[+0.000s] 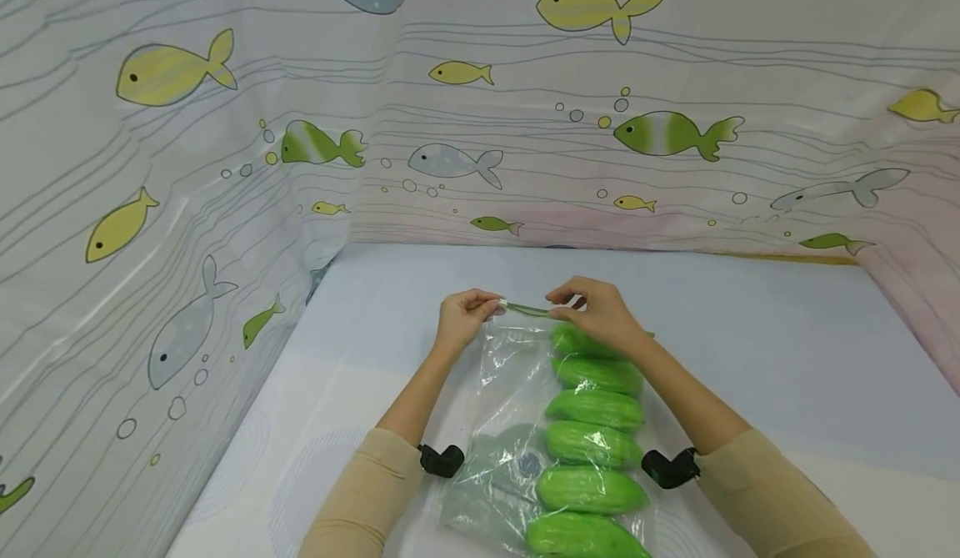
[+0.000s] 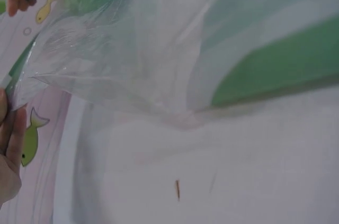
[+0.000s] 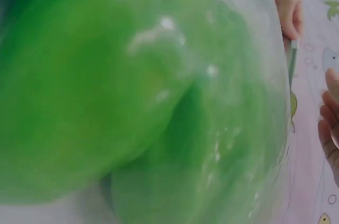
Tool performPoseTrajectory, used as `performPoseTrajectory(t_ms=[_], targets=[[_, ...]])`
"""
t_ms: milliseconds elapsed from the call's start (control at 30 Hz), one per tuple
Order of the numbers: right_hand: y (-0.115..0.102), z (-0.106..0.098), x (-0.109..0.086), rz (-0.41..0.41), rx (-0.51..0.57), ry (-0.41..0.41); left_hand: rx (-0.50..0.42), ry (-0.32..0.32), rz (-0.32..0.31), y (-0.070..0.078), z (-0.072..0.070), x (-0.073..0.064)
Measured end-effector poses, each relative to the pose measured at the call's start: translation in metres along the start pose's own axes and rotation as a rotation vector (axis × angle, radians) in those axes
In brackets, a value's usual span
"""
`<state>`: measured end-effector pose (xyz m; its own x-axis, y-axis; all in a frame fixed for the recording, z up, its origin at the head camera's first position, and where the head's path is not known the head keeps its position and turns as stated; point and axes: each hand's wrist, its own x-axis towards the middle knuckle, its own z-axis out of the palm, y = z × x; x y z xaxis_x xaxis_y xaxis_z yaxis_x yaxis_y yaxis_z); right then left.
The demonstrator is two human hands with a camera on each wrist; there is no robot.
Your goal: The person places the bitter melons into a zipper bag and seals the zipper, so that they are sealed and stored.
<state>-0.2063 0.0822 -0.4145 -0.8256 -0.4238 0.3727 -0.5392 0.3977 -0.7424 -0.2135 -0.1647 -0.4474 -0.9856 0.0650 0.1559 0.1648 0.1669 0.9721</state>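
Observation:
A clear plastic zip bag (image 1: 510, 391) lies on the table, its green-edged mouth at the far end. Inside, down its right half, several plump, oblong, bright green vegetables (image 1: 592, 491) are stacked in a column; their kind is unclear. My left hand (image 1: 465, 320) pinches the left end of the green zip strip (image 1: 528, 309), at a small white slider piece. Over the strip's right part is my right hand (image 1: 600, 312), thumb and fingers spread apart. In the right wrist view its fingers (image 3: 327, 121) stand off the bag's edge. Plastic and green shapes fill much of both wrist views.
The bag rests on a pale blue and white tabletop (image 1: 787, 358). Behind and to the left hangs a sheet (image 1: 510, 32) printed with fish. Black wrist cameras (image 1: 442, 460) sit at both sleeve cuffs, near the bag's sides.

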Motion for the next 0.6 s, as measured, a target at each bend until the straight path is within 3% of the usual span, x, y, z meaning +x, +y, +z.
performPoseTrajectory(t_ms=[200, 600], targets=[[-0.007, 0.006, 0.011, -0.04, -0.009, -0.028, -0.032, 0.001, -0.019, 0.001, 0.001, 0.0], [-0.015, 0.019, 0.029, -0.055, -0.049, -0.086, -0.024, -0.01, 0.024, 0.007, 0.007, 0.0]])
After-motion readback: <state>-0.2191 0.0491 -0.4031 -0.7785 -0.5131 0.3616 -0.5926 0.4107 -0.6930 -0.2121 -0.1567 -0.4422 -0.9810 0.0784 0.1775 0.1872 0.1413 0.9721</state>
